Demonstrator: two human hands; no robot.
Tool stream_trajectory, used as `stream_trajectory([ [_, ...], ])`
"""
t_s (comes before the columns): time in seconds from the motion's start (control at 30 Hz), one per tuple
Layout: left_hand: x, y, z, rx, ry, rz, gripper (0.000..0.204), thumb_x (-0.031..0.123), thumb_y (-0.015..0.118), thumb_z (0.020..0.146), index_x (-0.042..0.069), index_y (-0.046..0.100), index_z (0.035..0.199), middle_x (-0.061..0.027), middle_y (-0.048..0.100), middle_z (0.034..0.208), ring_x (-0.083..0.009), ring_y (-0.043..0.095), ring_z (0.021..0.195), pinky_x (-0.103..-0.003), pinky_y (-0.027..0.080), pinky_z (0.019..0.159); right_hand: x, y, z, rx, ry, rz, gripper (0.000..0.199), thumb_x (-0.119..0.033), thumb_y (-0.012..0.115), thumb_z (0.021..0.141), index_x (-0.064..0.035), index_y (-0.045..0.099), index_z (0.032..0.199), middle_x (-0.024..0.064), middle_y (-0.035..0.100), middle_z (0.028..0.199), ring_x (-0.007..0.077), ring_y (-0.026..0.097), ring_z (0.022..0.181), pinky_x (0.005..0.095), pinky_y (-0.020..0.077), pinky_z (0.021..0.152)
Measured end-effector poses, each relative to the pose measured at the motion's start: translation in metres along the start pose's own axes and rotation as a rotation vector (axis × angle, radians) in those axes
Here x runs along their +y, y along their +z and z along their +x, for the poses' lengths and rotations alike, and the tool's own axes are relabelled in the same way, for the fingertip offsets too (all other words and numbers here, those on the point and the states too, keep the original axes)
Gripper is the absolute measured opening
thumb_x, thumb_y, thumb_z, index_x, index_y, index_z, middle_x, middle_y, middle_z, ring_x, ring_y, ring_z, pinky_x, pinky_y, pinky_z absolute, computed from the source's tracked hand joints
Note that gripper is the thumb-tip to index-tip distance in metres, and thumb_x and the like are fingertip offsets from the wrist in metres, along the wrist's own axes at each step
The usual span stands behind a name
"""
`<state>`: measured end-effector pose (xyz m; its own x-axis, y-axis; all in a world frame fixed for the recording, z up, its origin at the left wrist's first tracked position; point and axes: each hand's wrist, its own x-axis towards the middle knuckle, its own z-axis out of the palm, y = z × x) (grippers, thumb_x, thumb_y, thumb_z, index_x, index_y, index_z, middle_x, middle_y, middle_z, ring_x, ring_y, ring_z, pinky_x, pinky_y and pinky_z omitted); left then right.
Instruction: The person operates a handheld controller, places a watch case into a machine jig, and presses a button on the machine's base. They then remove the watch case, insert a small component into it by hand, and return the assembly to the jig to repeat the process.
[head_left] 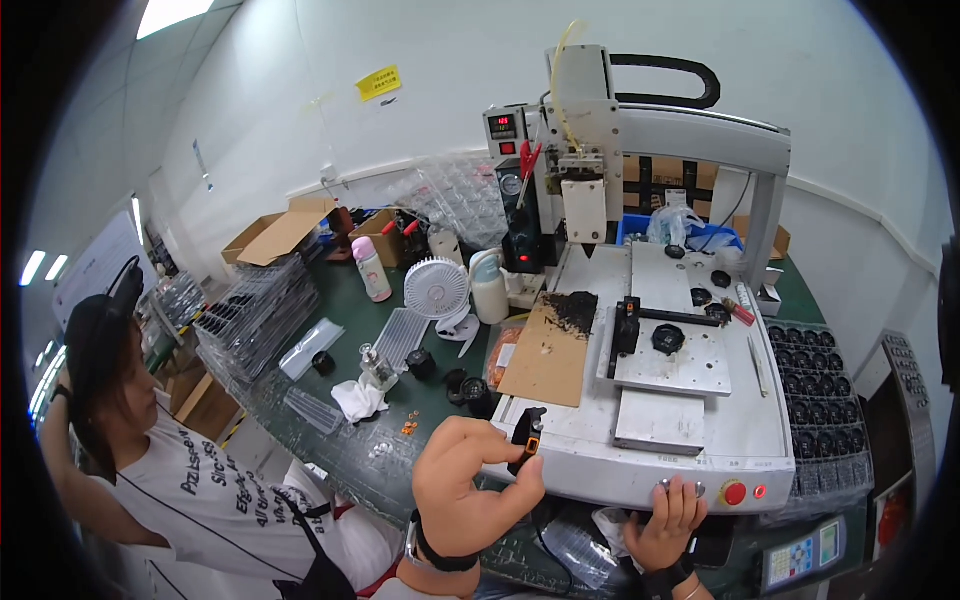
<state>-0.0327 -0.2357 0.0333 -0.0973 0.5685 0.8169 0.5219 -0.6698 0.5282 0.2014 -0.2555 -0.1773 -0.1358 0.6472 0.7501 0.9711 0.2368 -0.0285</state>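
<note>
My left hand point(462, 482) pinches a small black plastic part with an orange piece point(527, 440) between thumb and index finger, above the machine's front left edge. My right hand point(662, 528) lies with outstretched fingers against the front panel, at its round buttons point(699, 489); nothing shows in it. The white gantry machine point(560, 480) carries a head with a pointed dark tip point(589, 250). Below and right of that tip, a metal fixture plate point(705, 372) bears a round black part point(668, 339) and a black clamp block point(627, 325).
A red button point(735, 493) is right of my right hand. Cardboard point(540, 370) with black crumbs lies on the machine bed. A white fan point(437, 289), bottle point(489, 290) and glass jar point(378, 368) stand left. Trays of black parts point(820, 385) line the right. A person point(200, 470) sits left.
</note>
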Motion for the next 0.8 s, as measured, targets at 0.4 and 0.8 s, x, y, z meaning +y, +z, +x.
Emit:
stream_trajectory([
  [0.4, 0.018, -0.014, -0.011, 0.003, 0.083, -0.034, 0.021, 0.001, 0.076, 0.057, 0.0, 0.062, 0.072, -0.0095, 0.058, 0.073, -0.0211, 0.056, 0.066, -0.029, 0.045, 0.059, 0.0, -0.009, 0.0, -0.058, -0.005, -0.001, 0.067, -0.016, 0.063, 0.065, -0.0015, 0.04, 0.125, 0.0204, 0.037, 0.136, 0.0387, 0.028, 0.13, 0.0549, 0.0129, 0.107],
  [0.8, -0.172, -0.084, -0.076, -0.279, -0.288, 1.095, 0.012, 0.015, 0.065, 0.069, 0.004, 0.062, 0.065, -0.0133, 0.06, 0.073, -0.0325, 0.059, 0.068, -0.044, 0.044, 0.061, 0.063, -0.131, 0.012, -0.554, 0.147, 0.757, 0.036, -0.024, 0.068, 0.072, -0.0018, 0.058, 0.099, 0.0159, 0.058, 0.111, 0.0315, 0.054, 0.104, 0.0469, 0.0352, 0.096],
])
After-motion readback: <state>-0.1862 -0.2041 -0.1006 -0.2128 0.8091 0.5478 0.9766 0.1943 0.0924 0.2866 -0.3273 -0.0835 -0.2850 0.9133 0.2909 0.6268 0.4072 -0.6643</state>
